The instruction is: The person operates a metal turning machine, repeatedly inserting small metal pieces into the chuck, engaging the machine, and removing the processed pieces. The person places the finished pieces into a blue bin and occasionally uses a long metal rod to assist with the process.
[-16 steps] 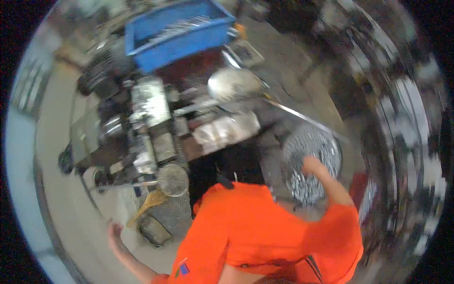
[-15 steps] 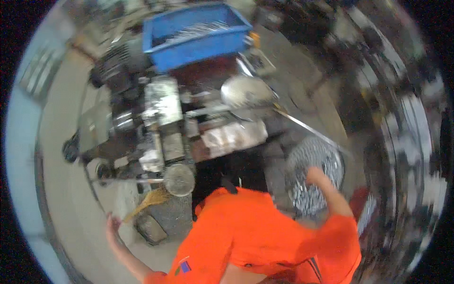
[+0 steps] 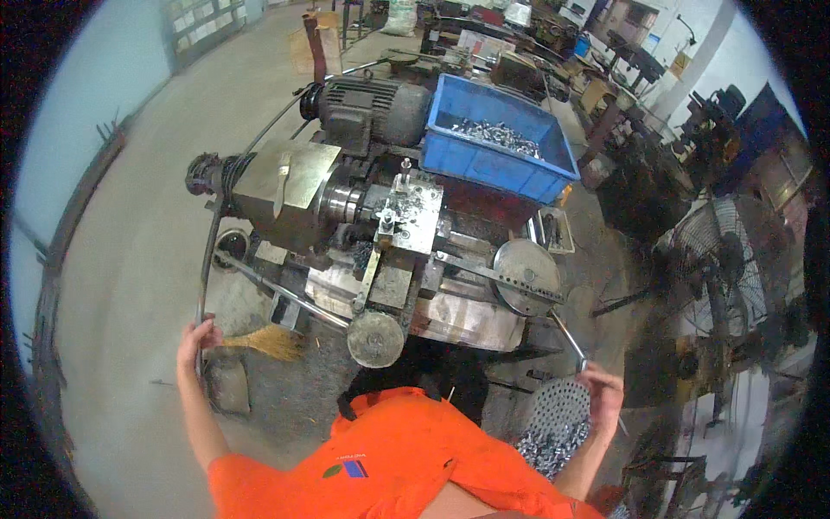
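Note:
My left hand (image 3: pixel 197 343) is closed round a long dark rod (image 3: pixel 207 272) that runs up beside the machine's headstock (image 3: pixel 281 186). Close by its fingers lies a straw hand broom (image 3: pixel 270 342) on the floor. On the other side, my right hand (image 3: pixel 602 394) has its fingers curled at a shiny metal lever (image 3: pixel 566 336), which slants out from a round steel disc (image 3: pixel 527 268). Below that hand stands a perforated round basket (image 3: pixel 558 405) with small shiny metal parts (image 3: pixel 546 448) in it. The hand and forearm cover part of the basket.
Ahead is a lathe-like machine with a motor (image 3: pixel 376 111), a tool block (image 3: pixel 413 214) and a round handwheel (image 3: pixel 376 339). A blue crate (image 3: pixel 497 164) of metal parts sits behind. A large caged fan (image 3: pixel 722 259) stands at the right, a dustpan-like tray (image 3: pixel 229 386) at the left.
The view has swung to the right and sharpened. My left hand, apart from the rod before, now holds it. My right hand has moved from over the basket to the lever.

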A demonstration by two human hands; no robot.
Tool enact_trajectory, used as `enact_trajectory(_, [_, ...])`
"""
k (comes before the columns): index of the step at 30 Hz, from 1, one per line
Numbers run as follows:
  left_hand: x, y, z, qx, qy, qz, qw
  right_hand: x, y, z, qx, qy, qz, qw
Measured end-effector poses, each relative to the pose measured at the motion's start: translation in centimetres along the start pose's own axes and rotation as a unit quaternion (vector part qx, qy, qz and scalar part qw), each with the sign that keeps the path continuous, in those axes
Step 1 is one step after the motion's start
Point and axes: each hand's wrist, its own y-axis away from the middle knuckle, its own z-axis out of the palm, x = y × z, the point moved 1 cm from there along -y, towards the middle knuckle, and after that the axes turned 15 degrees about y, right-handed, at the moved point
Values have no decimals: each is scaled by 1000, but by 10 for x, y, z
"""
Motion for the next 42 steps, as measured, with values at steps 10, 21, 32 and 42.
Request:
enact_trajectory(10, [34,35,26,79,-419,59,903,-101,-153,262,-289,257,-401,830])
enact_trajectory(21, [10,53,33,194,-474,115,851,-111,-217,425,-274,548,-390,687])
enact_trajectory(32, [10,47,34,257,-560,111,780,-112,-221,450,-287,473,-256,792])
enact_trajectory(42, [53,-25,-130,281,-714,192,611,-105,-215,452,-235,439,-285,819])
